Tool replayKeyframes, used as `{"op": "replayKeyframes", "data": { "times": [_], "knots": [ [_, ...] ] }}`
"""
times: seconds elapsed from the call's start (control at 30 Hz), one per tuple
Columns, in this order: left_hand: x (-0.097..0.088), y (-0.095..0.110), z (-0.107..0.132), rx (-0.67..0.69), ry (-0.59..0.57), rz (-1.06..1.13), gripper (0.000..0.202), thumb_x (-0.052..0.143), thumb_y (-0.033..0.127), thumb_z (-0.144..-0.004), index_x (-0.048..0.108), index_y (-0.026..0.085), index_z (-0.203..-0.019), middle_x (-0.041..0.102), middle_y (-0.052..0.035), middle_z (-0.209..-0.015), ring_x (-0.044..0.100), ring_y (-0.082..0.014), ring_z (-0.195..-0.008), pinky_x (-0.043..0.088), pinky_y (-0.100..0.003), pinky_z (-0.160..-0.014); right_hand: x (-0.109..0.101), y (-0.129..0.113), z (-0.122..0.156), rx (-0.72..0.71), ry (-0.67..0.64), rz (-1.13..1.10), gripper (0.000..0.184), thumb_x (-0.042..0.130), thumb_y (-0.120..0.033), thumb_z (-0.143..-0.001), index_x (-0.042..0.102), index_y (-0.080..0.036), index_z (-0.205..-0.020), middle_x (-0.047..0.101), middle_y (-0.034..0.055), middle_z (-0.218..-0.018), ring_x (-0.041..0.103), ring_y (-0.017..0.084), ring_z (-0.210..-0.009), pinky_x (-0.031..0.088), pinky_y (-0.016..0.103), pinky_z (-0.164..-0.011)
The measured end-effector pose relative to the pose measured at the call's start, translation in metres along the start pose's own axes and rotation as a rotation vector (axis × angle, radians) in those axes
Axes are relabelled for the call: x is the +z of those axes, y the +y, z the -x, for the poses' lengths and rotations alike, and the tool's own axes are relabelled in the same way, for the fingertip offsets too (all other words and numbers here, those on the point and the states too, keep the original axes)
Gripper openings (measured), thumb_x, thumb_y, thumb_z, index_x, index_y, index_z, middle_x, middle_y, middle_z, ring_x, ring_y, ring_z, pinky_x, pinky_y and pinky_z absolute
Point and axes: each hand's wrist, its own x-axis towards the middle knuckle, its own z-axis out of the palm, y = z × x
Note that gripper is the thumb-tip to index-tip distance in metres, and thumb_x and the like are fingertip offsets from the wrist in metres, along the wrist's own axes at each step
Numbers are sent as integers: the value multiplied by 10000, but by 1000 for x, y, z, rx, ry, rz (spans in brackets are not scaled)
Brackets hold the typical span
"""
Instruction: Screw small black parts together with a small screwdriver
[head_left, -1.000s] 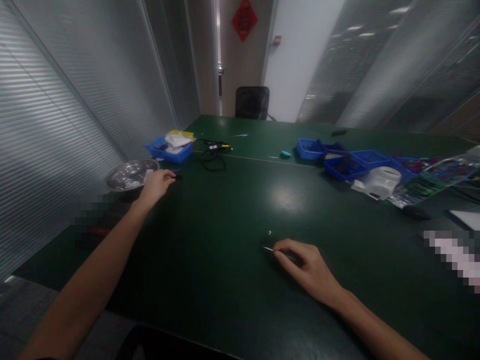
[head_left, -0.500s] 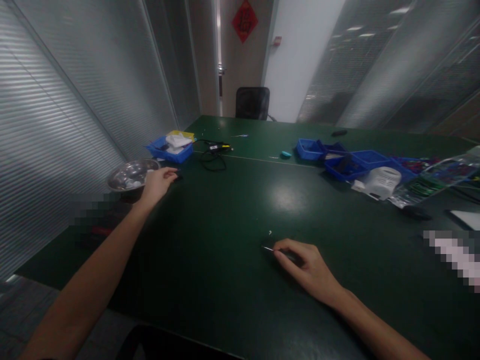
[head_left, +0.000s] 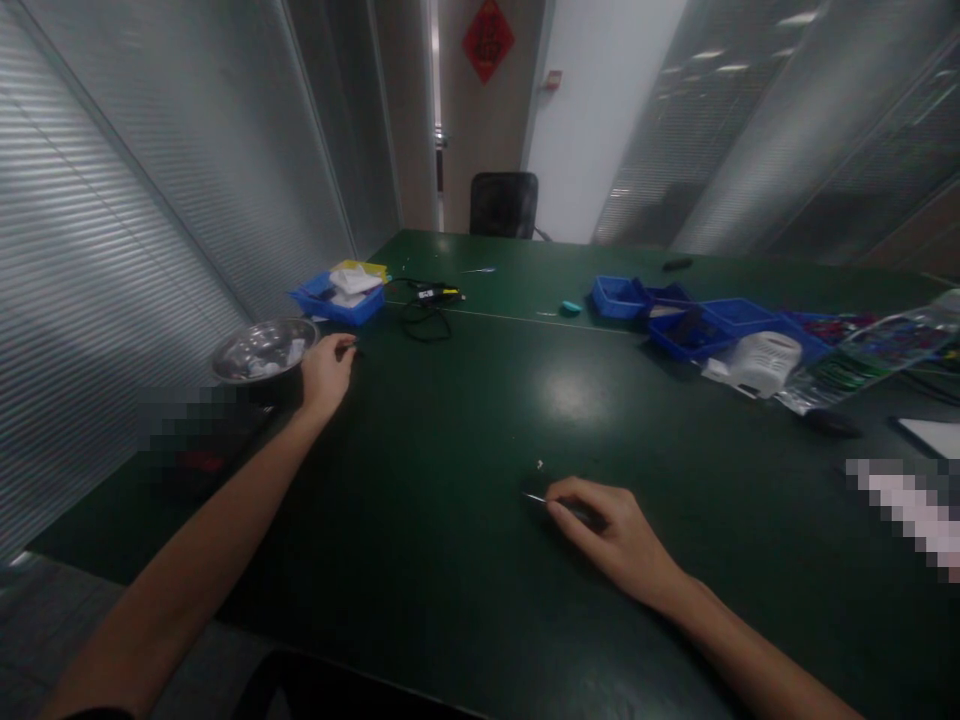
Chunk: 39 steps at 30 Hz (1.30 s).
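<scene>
My left hand [head_left: 327, 376] is reached out beside the metal bowl [head_left: 231, 378], its thumb and fingertips pinched together just above the table. Whatever sits in that pinch is too small and dark to make out. Several small white pieces lie in the bowl. My right hand [head_left: 611, 530] rests on the table at the lower right, fingers closed round a thin tool with a pointed metal tip [head_left: 534, 497]. The rest of the tool is mostly hidden in the hand. A few tiny white bits [head_left: 540, 464] lie just beyond the tip.
A blue tray [head_left: 352, 311] with white paper stands behind the bowl. Near it lies a black corded device [head_left: 435, 294]. To the right are blue bins [head_left: 619, 300], a white plastic device [head_left: 766, 362], a clear bottle [head_left: 892, 340] and a black mouse [head_left: 831, 424].
My left hand has turned at the wrist and shifted slightly right, uncovering more of the bowl and a white piece in it. My right hand has stayed in place.
</scene>
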Motion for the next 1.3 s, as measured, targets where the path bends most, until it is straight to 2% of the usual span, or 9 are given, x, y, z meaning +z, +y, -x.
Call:
{"op": "replayKeyframes", "data": {
  "times": [0.13, 0.27, 0.4, 0.57, 0.7, 1.03, 1.1, 1.17, 1.3],
  "knots": [
    [0, -7, 0, -16, 12, 27, 241, 619, 227, -921, 707, 166, -1137, 744, -99, -1115, 705, -231, -1018, 532, -341, -926, 1, 1, 1, -6, 6, 10, 236, 540, -369, -1047, 715, -214, -1015, 750, 28, -907, 709, 178, -756, 545, 285, -687],
    [1, -10, 0, -3, 8, 3, 245, 638, 244, -912, 717, 177, -1134, 756, -89, -1083, 710, -229, -984, 530, -356, -939, 1, 1, 0, -8, 4, 9, 244, 534, -378, -1049, 716, -219, -1020, 753, 28, -913, 710, 177, -754, 551, 284, -684],
    [1, -11, -2, -46, -34, -5, 259, 627, 271, -918, 708, 172, -1143, 756, -94, -1071, 709, -226, -968, 527, -364, -952, 0, -1, 0, -6, 6, 4, 234, 541, -367, -1046, 718, -217, -1018, 752, 27, -909, 710, 174, -756, 552, 280, -690],
    [3, -12, -3, -66, -31, 14, 265, 629, 277, -903, 710, 163, -1129, 759, -86, -1017, 705, -209, -886, 538, -338, -890, -1, -3, 0, -9, 3, 3, 238, 536, -366, -1045, 717, -214, -1017, 754, 32, -917, 713, 177, -769, 550, 276, -684],
    [3, -9, -3, -134, -38, 7, 272, 635, 260, -885, 707, 150, -1123, 760, -90, -1002, 702, -202, -843, 543, -328, -847, 0, -2, 0, -10, 2, 10, 237, 536, -364, -1046, 712, -212, -1002, 749, 28, -884, 704, 172, -731, 547, 272, -668],
    [2, -6, -2, -124, -56, 35, 314, 648, 270, -873, 695, 152, -1160, 752, -96, -1021, 700, -204, -871, 552, -338, -858, -1, -1, -1, -2, -11, -6, 230, 540, -365, -1049, 712, -216, -1017, 745, 28, -894, 700, 174, -730, 538, 282, -661],
    [1, 7, 0, -87, -88, 91, 335, 659, 273, -872, 688, 152, -1182, 751, -89, -1004, 699, -203, -866, 553, -344, -864, -1, -2, -1, 0, -9, -8, 226, 540, -359, -1048, 711, -215, -1014, 744, 25, -896, 702, 173, -740, 535, 283, -668],
    [-3, 33, 6, -29, -157, 165, 362, 669, 294, -879, 675, 165, -1217, 750, -83, -1027, 701, -210, -899, 552, -353, -869, -1, -3, -1, 4, -8, -7, 223, 541, -357, -1047, 709, -215, -1014, 742, 20, -897, 703, 170, -742, 530, 281, -667],
    [-13, 111, 37, 139, -388, 324, 388, 663, 326, -919, 647, 211, -1290, 732, -79, -1133, 685, -221, -968, 542, -353, -811, -1, -4, -2, 8, -6, -6, 220, 540, -353, -1044, 708, -214, -1010, 744, 20, -900, 706, 171, -750, 524, 275, -657]
  ]
}}
